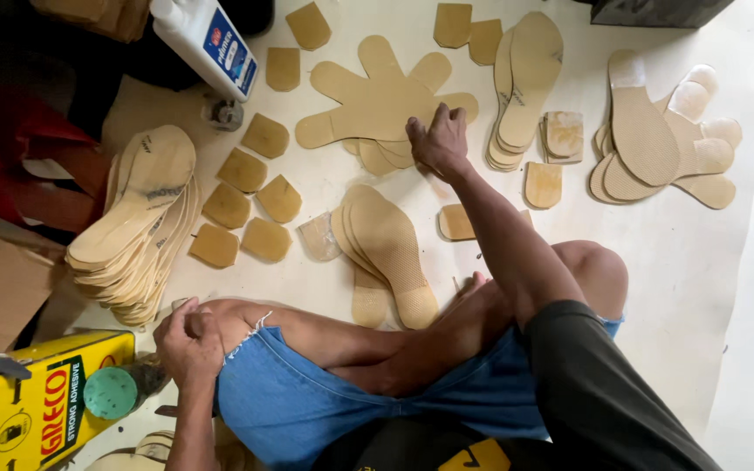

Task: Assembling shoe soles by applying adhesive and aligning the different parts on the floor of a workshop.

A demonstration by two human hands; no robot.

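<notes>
1. The right hand reaches to the upper middle of the frame, its fingers pressed down on a fanned pile of tan insole cut-outs spread flat on the floor like an open hand
2. Its grip is not closed around anything; the fingertips rest on the edge of the pile where the pieces overlap
3. The cut-outs look thin, light and stiff like board, likely to slide over each other; a pinch at a free outer edge seems the surest hold
4. The left hand, at the lower left, rests curled by the person's knee; I cannot tell whether it holds anything
5. Just beside it stands a yellow adhesive can with a green cap
6. Between the arms, in the middle of the frame, lie textured shoe soles
7. At the left sits a tall stack of insoles, with small tan heel pieces scattered near it
8. A white glue bottle lies at the upper left
9. More sole stacks lie at the upper right
10. Everything rests on a pale sheet covering the floor; the person sits cross-legged in blue denim shorts
</notes>
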